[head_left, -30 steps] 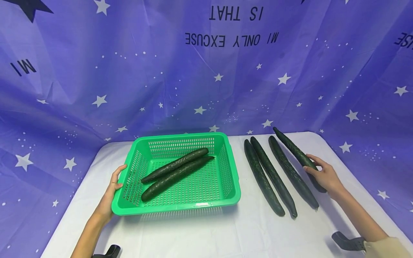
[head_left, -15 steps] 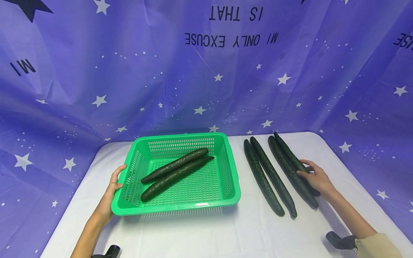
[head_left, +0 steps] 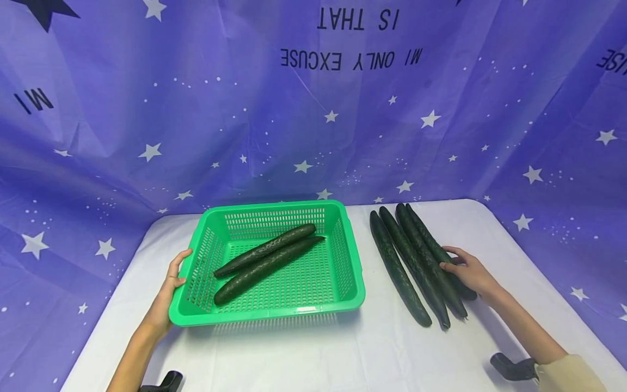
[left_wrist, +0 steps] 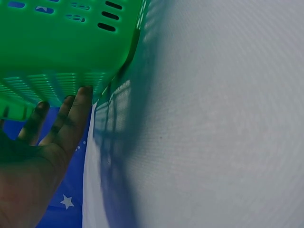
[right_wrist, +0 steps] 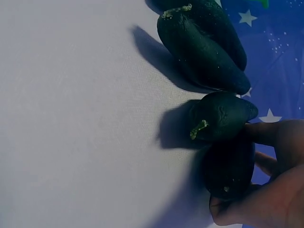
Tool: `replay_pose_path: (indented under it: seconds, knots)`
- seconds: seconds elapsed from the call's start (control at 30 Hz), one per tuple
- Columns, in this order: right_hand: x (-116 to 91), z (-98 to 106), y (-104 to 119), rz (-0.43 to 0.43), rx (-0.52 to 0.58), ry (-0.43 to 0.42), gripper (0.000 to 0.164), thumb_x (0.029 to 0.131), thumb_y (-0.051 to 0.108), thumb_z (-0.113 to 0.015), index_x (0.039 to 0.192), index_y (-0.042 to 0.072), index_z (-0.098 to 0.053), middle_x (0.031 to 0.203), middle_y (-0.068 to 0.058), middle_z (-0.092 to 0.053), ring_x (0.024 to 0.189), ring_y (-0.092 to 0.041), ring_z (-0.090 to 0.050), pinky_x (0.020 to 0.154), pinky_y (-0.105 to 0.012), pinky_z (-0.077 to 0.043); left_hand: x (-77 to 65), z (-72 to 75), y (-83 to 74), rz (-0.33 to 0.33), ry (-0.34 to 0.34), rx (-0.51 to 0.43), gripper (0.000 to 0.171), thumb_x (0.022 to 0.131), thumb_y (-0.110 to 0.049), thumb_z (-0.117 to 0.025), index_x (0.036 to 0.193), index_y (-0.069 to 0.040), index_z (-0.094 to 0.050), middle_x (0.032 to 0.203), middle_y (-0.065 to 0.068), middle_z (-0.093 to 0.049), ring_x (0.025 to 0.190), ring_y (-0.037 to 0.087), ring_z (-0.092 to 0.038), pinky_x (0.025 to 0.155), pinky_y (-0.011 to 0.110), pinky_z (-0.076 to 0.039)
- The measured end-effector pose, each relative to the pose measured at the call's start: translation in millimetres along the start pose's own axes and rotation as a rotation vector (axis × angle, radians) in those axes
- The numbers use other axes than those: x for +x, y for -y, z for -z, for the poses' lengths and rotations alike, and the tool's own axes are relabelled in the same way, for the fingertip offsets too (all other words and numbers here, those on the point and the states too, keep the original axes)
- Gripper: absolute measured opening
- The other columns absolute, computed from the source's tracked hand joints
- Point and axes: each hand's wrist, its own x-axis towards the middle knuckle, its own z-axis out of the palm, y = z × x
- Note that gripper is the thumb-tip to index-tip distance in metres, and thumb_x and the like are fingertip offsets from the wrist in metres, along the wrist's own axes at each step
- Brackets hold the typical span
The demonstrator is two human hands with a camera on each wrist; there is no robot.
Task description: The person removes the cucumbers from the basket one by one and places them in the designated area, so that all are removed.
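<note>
My left hand (head_left: 165, 294) holds the left rim of a green perforated plastic basket (head_left: 266, 314), thumb on the rim. In the left wrist view its fingers (left_wrist: 76, 116) reach the basket's outer wall from below. Two dark green cucumbers (head_left: 269, 272) lie side by side and slanted inside. On the right, my right hand (head_left: 472, 275) grips the outermost cucumber (head_left: 427, 235) of a row on the white cloth. That cucumber lies against its left neighbour (head_left: 431, 264), which the thumb also seems to touch. The right wrist view shows the cucumbers' near ends, with fingertips curled round the outermost cucumber (right_wrist: 228, 171).
Two more cucumbers (head_left: 398, 269) complete the row's left side, apart from the basket. A white cloth (head_left: 274, 356) covers the table. Purple star-printed fabric (head_left: 264, 120) hangs behind and at both sides. Black wrist mounts (head_left: 511, 367) sit below each forearm.
My right hand has moved the outermost cucumber left against its neighbour, and both have slid left toward the other two. The left hand and basket stay put.
</note>
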Motion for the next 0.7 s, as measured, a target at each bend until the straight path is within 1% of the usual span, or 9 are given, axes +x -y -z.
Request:
replay_pose_path:
  seconds: [0.23,0.4,0.47,0.57,0.63,0.7]
  knots:
    - [-1.3,-1.8,3.6,0.000,-0.007,0.000,0.067,0.101,0.028,-0.059,0.151,-0.005,-0.029,0.133,-0.041,-0.042,0.120,-0.058,-0.043,0.094,-0.071,-0.035,-0.5,-0.3,-0.5,-0.001,-0.002,0.002,0.052,0.106,-0.019,-0.014,0.156,-0.032,-0.010,0.136,0.030,-0.021,0.083,0.022,-0.063,0.061,0.038,-0.057]
    - [1.6,-3.4,8.8,0.048,-0.066,-0.028,0.066,0.100,0.026,-0.060,0.148,-0.008,-0.030,0.132,-0.040,-0.043,0.122,-0.059,-0.041,0.096,-0.070,-0.036,-0.7,-1.0,-1.4,0.001,-0.003,-0.002,0.051,0.106,-0.020,-0.014,0.155,-0.033,-0.011,0.136,0.030,-0.020,0.083,0.022,-0.063,0.061,0.038,-0.057]
    - [3.1,-3.2,14.9,0.065,-0.102,-0.044,0.066,0.100,0.026,-0.060,0.148,-0.009,-0.030,0.134,-0.042,-0.040,0.123,-0.060,-0.040,0.095,-0.069,-0.037,-0.5,-1.3,-1.7,0.002,-0.004,-0.002,0.051,0.106,-0.020,-0.014,0.155,-0.033,-0.011,0.136,0.029,-0.020,0.084,0.022,-0.063,0.062,0.038,-0.057]
    - [4.6,-2.5,29.8,0.074,-0.135,-0.062,0.067,0.100,0.025,-0.060,0.149,-0.008,-0.030,0.139,-0.044,-0.032,0.124,-0.062,-0.036,0.095,-0.070,-0.036,-0.4,-1.9,-1.9,0.005,-0.010,0.008,0.052,0.105,-0.020,-0.015,0.155,-0.033,-0.011,0.139,0.028,-0.018,0.087,0.022,-0.062,0.064,0.036,-0.057]
    - [6.8,-3.2,40.4,0.090,-0.156,-0.085,0.065,0.100,0.024,-0.061,0.149,-0.007,-0.031,0.139,-0.043,-0.031,0.123,-0.062,-0.037,0.094,-0.070,-0.037,-0.7,-2.1,-1.9,0.007,-0.015,0.016,0.052,0.105,-0.021,-0.015,0.156,-0.033,-0.011,0.140,0.028,-0.017,0.089,0.021,-0.061,0.065,0.036,-0.056]
    - [9.7,-5.2,51.4,0.115,-0.167,-0.107,0.062,0.099,0.023,-0.061,0.148,-0.005,-0.035,0.140,-0.041,-0.033,0.124,-0.059,-0.036,0.095,-0.070,-0.036,-1.2,-2.2,-2.0,0.010,-0.018,0.020,0.052,0.105,-0.021,-0.015,0.156,-0.034,-0.011,0.141,0.028,-0.016,0.090,0.021,-0.060,0.066,0.035,-0.056]
